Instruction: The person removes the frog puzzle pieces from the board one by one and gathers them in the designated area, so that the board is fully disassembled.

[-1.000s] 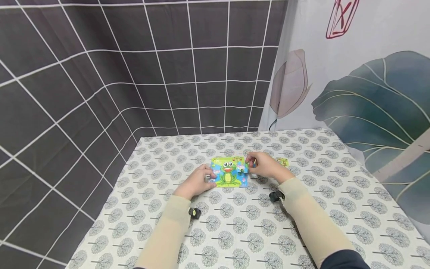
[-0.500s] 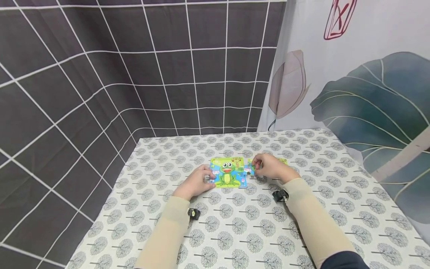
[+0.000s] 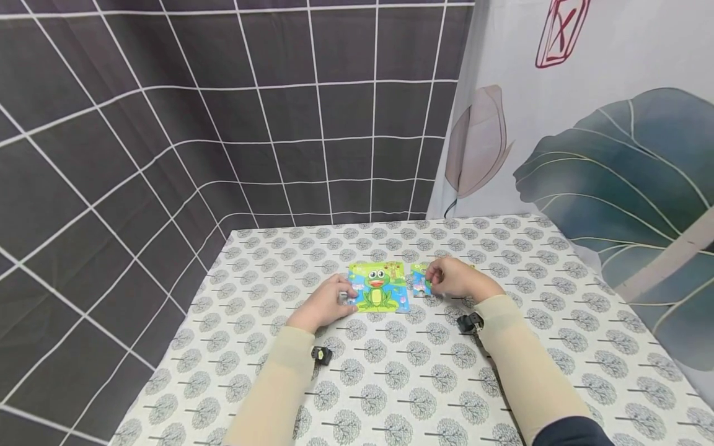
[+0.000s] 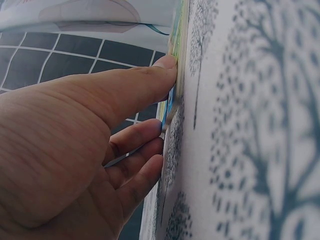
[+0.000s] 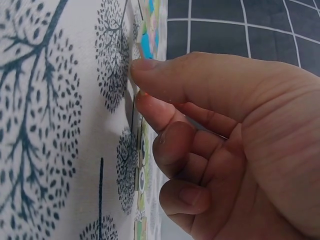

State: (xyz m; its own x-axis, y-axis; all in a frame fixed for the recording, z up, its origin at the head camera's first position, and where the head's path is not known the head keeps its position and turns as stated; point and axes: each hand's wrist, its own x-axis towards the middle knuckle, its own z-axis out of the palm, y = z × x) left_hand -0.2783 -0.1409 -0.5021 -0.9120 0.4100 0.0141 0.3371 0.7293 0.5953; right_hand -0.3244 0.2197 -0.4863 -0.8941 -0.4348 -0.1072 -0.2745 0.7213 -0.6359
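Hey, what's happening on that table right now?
A person is working on a small frog puzzle on a table with a tree-print cloth. The left hand touches the puzzle's left edge, thumb against it. The right hand pinches a loose puzzle piece just right of the puzzle, apart from it. Another piece lies behind that hand, mostly hidden.
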